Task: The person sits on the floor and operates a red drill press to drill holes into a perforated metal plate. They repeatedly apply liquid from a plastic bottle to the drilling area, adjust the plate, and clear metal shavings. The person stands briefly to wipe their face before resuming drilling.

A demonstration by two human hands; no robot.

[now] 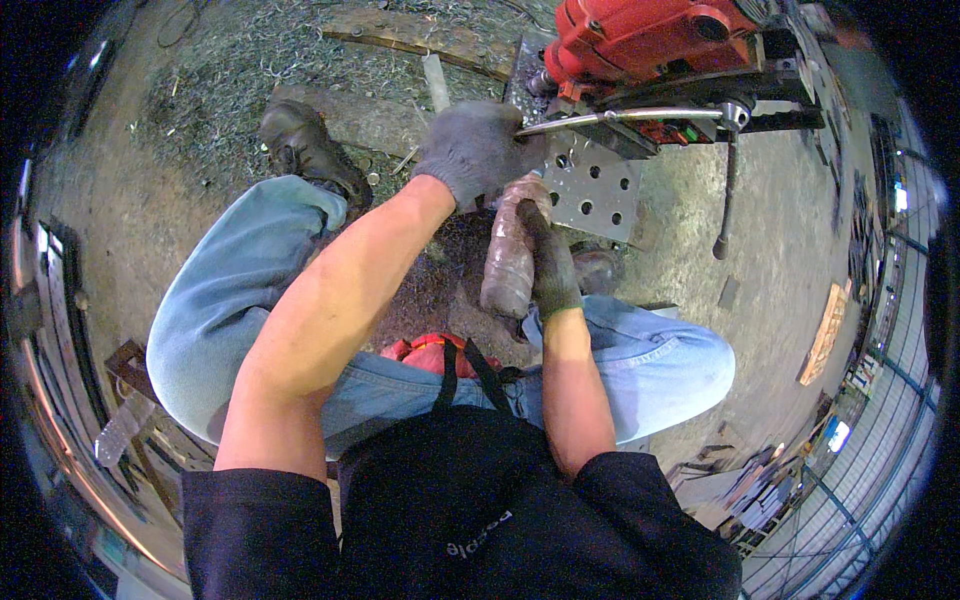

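Just left of the right hand, a cloudy plastic bottle tilts near a holed metal plate.

That gloved hand grasps the bottle around its upper body, a sound place to hold: it is probably light and soft-walled, likely to dent under a hard squeeze, and perhaps slippery if wet. Ahead and to the left, the gloved left hand looks wrapped around the end of a lever on the red machine.

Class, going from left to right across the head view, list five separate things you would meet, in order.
Left boot → bottle → metal plate with holes → hanging lever → wooden board
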